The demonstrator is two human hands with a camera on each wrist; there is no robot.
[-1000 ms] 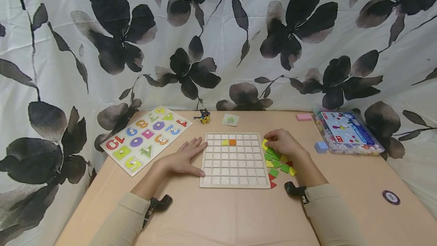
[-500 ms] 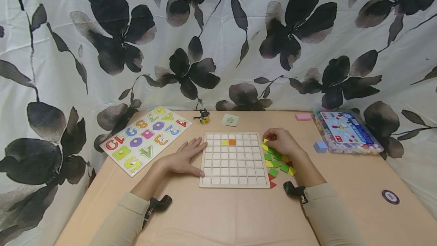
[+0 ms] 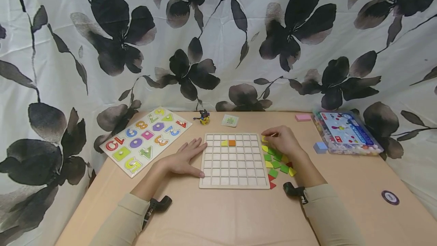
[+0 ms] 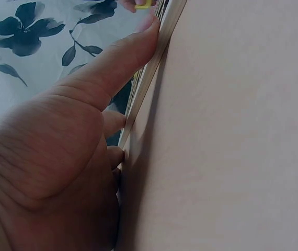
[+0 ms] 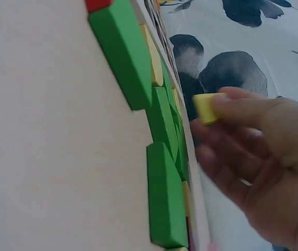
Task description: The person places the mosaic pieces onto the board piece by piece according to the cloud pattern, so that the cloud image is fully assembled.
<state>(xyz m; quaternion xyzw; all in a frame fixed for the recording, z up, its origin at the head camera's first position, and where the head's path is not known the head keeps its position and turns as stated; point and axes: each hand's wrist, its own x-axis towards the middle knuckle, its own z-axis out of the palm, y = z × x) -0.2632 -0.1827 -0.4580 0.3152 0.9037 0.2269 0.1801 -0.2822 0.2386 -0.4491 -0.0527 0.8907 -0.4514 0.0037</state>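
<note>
A square wooden grid board [image 3: 235, 162] lies mid-table, with a yellow tile [image 3: 224, 143] and an orange tile [image 3: 232, 143] side by side in its upper rows. My left hand [image 3: 182, 158] rests along the board's left edge, fingers spread; its thumb [image 4: 133, 49] touches the rim in the left wrist view. Beyond the board's upper right side, my right hand [image 3: 283, 139] pinches a small yellow block [image 5: 205, 108] between thumb and fingers. Beneath that hand lies a pile of green tiles [image 3: 275, 164], yellow and red ones among them, partly hidden by the hand.
A number-and-shape puzzle board [image 3: 146, 139] lies at left. Behind the grid board are a small toy figure [image 3: 203, 117] and a picture card [image 3: 230, 120]. On the right are a pink block [image 3: 303, 117], a blue block [image 3: 320, 147], a plastic box [image 3: 348, 132] and a round dark disc [image 3: 390, 197].
My right hand has moved slightly up and away from the tile pile with the yellow block, uncovering another yellow tile. The left hand has stayed against the board.
</note>
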